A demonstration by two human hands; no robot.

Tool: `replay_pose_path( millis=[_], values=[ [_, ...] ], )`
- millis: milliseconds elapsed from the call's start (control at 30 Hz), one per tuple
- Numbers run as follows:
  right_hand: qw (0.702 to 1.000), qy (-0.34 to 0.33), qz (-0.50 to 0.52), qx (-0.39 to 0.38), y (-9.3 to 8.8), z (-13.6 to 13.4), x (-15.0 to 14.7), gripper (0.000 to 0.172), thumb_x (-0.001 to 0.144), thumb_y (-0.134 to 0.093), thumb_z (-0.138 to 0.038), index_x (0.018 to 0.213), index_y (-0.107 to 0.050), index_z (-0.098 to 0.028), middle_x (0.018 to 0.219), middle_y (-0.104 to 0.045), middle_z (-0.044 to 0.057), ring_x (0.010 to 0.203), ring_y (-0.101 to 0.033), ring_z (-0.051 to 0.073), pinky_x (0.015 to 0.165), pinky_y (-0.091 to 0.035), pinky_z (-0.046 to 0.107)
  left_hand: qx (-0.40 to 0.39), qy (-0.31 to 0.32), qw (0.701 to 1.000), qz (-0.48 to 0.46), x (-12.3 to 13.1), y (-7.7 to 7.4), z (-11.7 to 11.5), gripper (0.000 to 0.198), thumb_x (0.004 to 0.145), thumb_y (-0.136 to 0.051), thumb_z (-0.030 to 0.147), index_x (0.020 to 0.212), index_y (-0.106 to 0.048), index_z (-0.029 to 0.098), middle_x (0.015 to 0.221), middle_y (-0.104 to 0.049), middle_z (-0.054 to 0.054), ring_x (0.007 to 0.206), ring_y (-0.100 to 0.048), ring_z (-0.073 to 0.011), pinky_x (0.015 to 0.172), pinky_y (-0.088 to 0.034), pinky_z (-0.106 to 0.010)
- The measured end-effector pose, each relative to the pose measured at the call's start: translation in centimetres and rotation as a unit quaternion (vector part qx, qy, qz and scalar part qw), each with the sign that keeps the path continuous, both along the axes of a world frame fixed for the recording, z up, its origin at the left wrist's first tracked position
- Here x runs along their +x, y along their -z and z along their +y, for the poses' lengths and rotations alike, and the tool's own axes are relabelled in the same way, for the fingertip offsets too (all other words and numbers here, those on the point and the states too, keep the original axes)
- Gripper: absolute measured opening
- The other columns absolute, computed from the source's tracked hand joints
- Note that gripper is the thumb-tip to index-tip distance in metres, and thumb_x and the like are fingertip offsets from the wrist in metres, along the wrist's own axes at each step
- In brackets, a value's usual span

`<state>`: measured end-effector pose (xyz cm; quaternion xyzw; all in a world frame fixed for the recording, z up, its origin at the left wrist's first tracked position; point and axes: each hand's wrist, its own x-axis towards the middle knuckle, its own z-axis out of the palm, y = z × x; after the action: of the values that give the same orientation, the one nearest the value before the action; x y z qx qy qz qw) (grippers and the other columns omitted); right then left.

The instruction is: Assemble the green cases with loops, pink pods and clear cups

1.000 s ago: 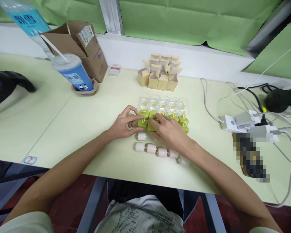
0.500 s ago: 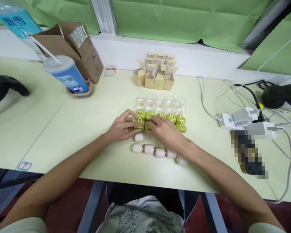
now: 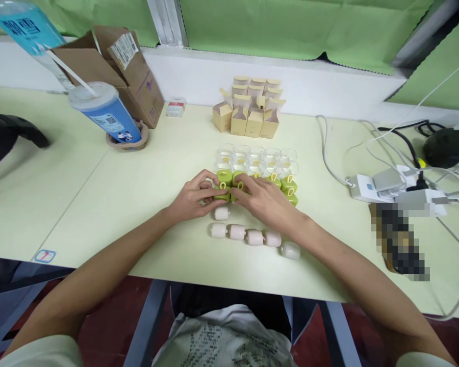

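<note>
Small green cases [image 3: 224, 176] with yellow loops stand in two rows on the table. My left hand [image 3: 197, 198] pinches the front-left green case [image 3: 222, 195], its index finger across the top and its thumb low at the front. Close beside it, my right hand [image 3: 263, 200] has thumb and fingers closed on the neighbouring green case [image 3: 236, 195], and covers part of the rows. Just in front lies a single pale capsule-like piece [image 3: 221, 213]. Nearer the table edge is a line of similar pale pink pieces [image 3: 254, 237]. Clear plastic cups [image 3: 257, 153] sit behind the green cases.
Open small cardboard boxes [image 3: 247, 122] stand against the wall. At the left are a blue drink cup [image 3: 112, 114], a brown carton [image 3: 147, 97] and a water bottle [image 3: 26, 30]. A power strip [image 3: 367, 188] with cables lies right, near a blurred-out object [image 3: 401, 242].
The view has shifted slightly. Both hands stay at the same two green cases, with the right fingers bent a little differently; the pale pieces lie as before.
</note>
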<state>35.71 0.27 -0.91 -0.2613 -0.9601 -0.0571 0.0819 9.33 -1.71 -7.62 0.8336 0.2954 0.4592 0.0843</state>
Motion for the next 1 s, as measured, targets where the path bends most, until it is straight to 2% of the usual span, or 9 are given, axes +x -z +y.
replay_pose_path(
  millis=[200,300,433,500,633,700,833,1000],
  values=[
    [1.0,0.016,0.006,-0.014,-0.6,0.1,0.0,0.02,0.115,-0.061,-0.021,0.127,-0.075,-0.016,0.14,-0.072,0.019,0.101,-0.072,0.026,0.074,-0.049,0.037,0.01,-0.011,1.0,0.022,-0.1,0.0,0.0,0.028,0.098,-0.087,0.021,0.125,-0.081,0.022,0.12,-0.063,-0.007,0.07,-0.069,-0.0053,0.059,-0.059,-0.02],
    [0.998,0.051,0.042,-0.022,-1.9,0.8,1.0,0.02,0.115,-0.061,-0.027,0.125,-0.076,-0.018,0.132,-0.076,0.015,0.1,-0.072,0.026,0.075,-0.048,0.038,0.029,-0.022,0.999,0.033,-0.2,0.0,0.1,0.026,0.099,-0.088,0.024,0.123,-0.08,0.021,0.119,-0.063,-0.007,0.068,-0.065,-0.0044,0.058,-0.058,-0.02],
    [0.988,0.121,0.076,-0.064,-3.7,2.3,3.4,0.022,0.113,-0.057,-0.02,0.121,-0.078,-0.018,0.117,-0.078,0.013,0.103,-0.072,0.029,0.074,-0.046,0.038,0.042,-0.03,0.998,0.041,-0.2,-0.2,0.2,0.027,0.1,-0.088,0.029,0.125,-0.079,0.024,0.119,-0.063,-0.006,0.065,-0.061,-0.0024,0.055,-0.054,-0.019],
    [0.985,0.12,0.073,-0.097,-4.0,3.1,4.4,0.022,0.111,-0.058,-0.018,0.12,-0.078,-0.018,0.116,-0.078,0.014,0.106,-0.07,0.031,0.077,-0.047,0.039,0.053,-0.04,0.997,0.034,-0.1,-0.3,0.2,0.027,0.1,-0.087,0.031,0.126,-0.079,0.024,0.117,-0.064,-0.006,0.062,-0.059,-0.0021,0.053,-0.051,-0.019],
    [0.984,0.073,0.076,-0.145,-3.0,4.2,5.0,0.021,0.107,-0.065,-0.024,0.122,-0.078,-0.017,0.124,-0.077,0.017,0.116,-0.065,0.036,0.094,-0.052,0.046,0.076,-0.074,0.994,0.012,-0.2,-0.6,0.1,0.022,0.104,-0.079,0.022,0.126,-0.08,0.024,0.113,-0.065,-0.005,0.06,-0.058,-0.0028,0.052,-0.047,-0.021],
    [0.982,0.063,0.076,-0.16,-2.2,4.3,4.7,0.023,0.106,-0.067,-0.026,0.123,-0.079,-0.016,0.128,-0.075,0.019,0.119,-0.064,0.038,0.098,-0.053,0.05,0.074,-0.093,0.993,0.008,-0.3,-0.7,0.2,0.023,0.105,-0.075,0.017,0.126,-0.081,0.024,0.112,-0.065,-0.005,0.061,-0.059,-0.0039,0.053,-0.047,-0.022],
    [0.978,0.066,0.075,-0.184,-1.1,4.2,4.2,0.023,0.104,-0.068,-0.022,0.122,-0.08,-0.016,0.133,-0.069,0.02,0.121,-0.065,0.037,0.099,-0.055,0.05,0.075,-0.117,0.99,0.009,-0.6,-0.7,0.4,0.021,0.106,-0.072,0.018,0.122,-0.083,0.026,0.11,-0.067,-0.005,0.059,-0.057,-0.004,0.054,-0.049,-0.023],
    [0.962,0.08,0.089,-0.246,-1.2,4.0,4.0,0.014,0.1,-0.072,-0.018,0.112,-0.079,-0.017,0.127,-0.064,0.016,0.105,-0.069,0.028,0.093,-0.056,0.043,0.08,-0.118,0.99,0.015,-0.5,-0.7,0.5,0.019,0.106,-0.072,0.016,0.118,-0.083,0.023,0.109,-0.068,-0.005,0.059,-0.057,-0.0037,0.054,-0.049,-0.022]
  ],
)
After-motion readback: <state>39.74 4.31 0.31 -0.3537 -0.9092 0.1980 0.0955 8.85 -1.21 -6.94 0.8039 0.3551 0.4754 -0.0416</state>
